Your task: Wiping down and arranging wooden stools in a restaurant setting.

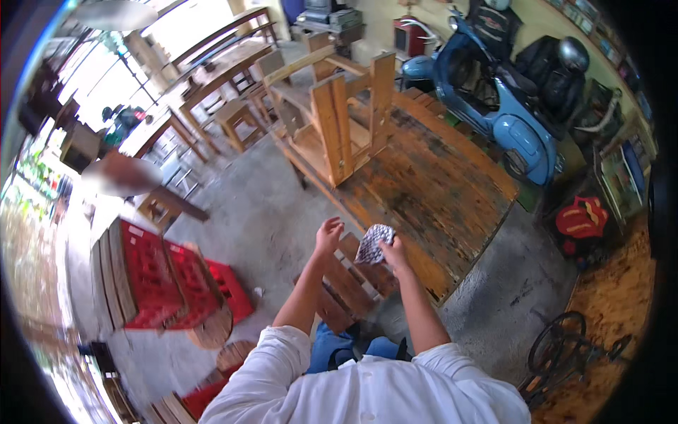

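Note:
In my right hand (395,253) is a folded, dark-and-white patterned cloth (375,244), pinched at its right edge above the near corner area of a worn wooden table (424,185). My left hand (330,235) is raised to the left of the cloth, apart from it, with bent fingers and nothing visible in it. Below both hands stands a slatted wooden seat (349,281), partly hidden by my forearms. On the table's far left part, a wooden stool (333,127) rests upside down with its legs pointing up.
Red crates (153,275) with wooden tops stand at left. A blue scooter (498,106) is behind the table at right. Further wooden tables (228,66) and a small stool (235,122) stand at the upper left. A spoked wheel (556,342) lies at lower right.

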A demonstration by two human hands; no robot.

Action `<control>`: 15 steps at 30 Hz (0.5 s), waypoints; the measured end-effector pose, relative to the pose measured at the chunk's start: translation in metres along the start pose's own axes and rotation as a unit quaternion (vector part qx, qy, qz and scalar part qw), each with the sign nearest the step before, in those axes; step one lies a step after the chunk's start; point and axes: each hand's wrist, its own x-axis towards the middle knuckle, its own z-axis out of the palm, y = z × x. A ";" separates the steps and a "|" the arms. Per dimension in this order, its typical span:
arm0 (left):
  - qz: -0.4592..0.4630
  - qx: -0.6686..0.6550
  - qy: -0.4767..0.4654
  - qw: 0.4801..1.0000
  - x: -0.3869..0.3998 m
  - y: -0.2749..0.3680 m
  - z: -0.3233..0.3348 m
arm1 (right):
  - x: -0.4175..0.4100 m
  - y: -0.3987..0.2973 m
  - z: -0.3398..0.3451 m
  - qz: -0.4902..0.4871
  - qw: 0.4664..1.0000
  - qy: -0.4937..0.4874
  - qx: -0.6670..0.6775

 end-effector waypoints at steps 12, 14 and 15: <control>0.112 0.085 0.151 0.978 0.210 0.094 0.017 | 0.141 0.012 0.052 0.169 0.938 0.092 0.287; 0.110 0.065 0.125 0.984 0.205 0.100 0.046 | 0.177 0.072 0.022 0.150 0.968 0.135 0.147; 0.113 0.055 0.108 0.986 0.203 0.104 0.060 | 0.195 0.084 0.007 0.129 0.978 0.162 0.009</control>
